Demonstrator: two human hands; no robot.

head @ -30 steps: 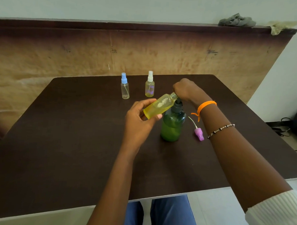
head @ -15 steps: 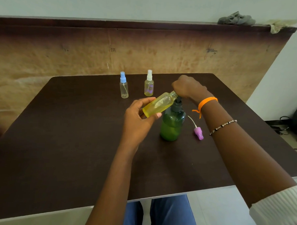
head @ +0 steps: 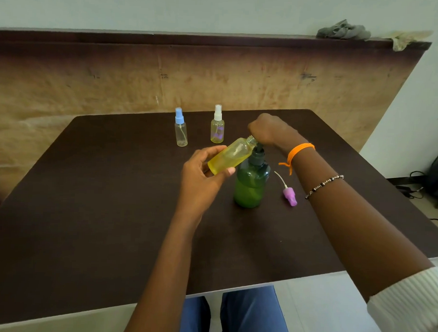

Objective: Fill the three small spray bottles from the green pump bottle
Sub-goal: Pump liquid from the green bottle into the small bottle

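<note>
The green pump bottle stands upright in the middle of the dark table. My right hand sits curled over its black pump head, which is mostly hidden. My left hand grips a small uncapped bottle holding yellowish liquid, tilted with its open neck at the pump spout. That bottle's purple spray cap, with its dip tube, lies on the table right of the green bottle. Behind stand a blue-capped spray bottle and a white-capped spray bottle, both upright.
A worn brown board stands along the table's far edge, with grey cloth on top of it. Cables lie on the floor at the right. My blue-trousered legs show below the near table edge.
My right hand has lifted slightly on the pump head and come back down. The tilted bottle stays at the spout, and the whole view has shifted a little.
</note>
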